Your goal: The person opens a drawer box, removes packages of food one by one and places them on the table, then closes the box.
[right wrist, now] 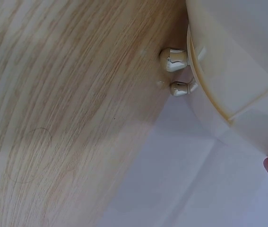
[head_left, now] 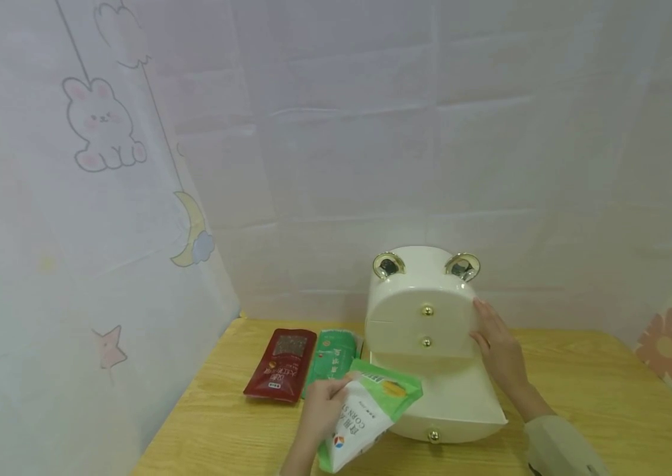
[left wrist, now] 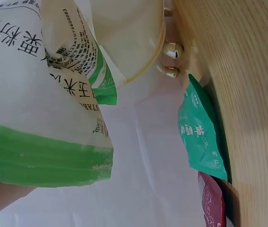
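My left hand point(head_left: 319, 411) grips a green-and-white bag of corn starch point(head_left: 368, 413) by its side, tilted in front of the drawer box. Close up in the left wrist view, the bag point(left wrist: 20, 99) is creased and puffed. A cream drawer box point(head_left: 395, 334) with two gold-rimmed, eye-like ornaments on top stands at the back. Its bottom drawer point(head_left: 446, 396) is pulled out toward me, and the bag overlaps its left front corner. My right hand point(head_left: 503, 354) rests on the box's right side, fingers extended along it and thumb near the front edge.
Left of the box, a green packet point(head_left: 333, 354) and a dark red packet point(head_left: 285, 363) lie side by side on the wooden table point(head_left: 205, 403). Gold knobs point(head_left: 427, 311) stick out from the drawer fronts. A pale printed curtain point(head_left: 336, 165) hangs behind the table.
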{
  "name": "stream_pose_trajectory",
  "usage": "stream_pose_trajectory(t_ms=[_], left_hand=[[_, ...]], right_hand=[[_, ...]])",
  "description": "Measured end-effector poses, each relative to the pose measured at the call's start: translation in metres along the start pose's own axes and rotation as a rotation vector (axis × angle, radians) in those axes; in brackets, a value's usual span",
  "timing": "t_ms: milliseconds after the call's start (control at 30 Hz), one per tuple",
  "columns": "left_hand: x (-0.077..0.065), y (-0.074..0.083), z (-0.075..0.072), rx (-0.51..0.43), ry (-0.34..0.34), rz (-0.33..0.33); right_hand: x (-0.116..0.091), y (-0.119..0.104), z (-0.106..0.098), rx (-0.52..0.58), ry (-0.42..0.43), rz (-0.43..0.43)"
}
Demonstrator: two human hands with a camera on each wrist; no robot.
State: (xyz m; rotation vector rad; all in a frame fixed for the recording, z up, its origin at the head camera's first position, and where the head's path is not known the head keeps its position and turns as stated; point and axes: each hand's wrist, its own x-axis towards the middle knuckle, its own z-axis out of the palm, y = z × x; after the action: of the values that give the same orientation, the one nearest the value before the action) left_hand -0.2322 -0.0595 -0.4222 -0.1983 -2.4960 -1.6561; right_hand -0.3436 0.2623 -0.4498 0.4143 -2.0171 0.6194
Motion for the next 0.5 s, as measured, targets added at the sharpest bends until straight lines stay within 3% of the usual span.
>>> stream_pose_trajectory(t_ms=[167,500], left_hand=[[-0.004,-0.002,-0.002,0.016,0.013,-0.034],[-0.011,-0.01,-0.013,0.068,0.063,-0.025]], right_hand=[[0.0,0.0,0.001,0.007,0.003,-0.004],[0.0,-0.001,0.0,0.019,0.006,0.004]])
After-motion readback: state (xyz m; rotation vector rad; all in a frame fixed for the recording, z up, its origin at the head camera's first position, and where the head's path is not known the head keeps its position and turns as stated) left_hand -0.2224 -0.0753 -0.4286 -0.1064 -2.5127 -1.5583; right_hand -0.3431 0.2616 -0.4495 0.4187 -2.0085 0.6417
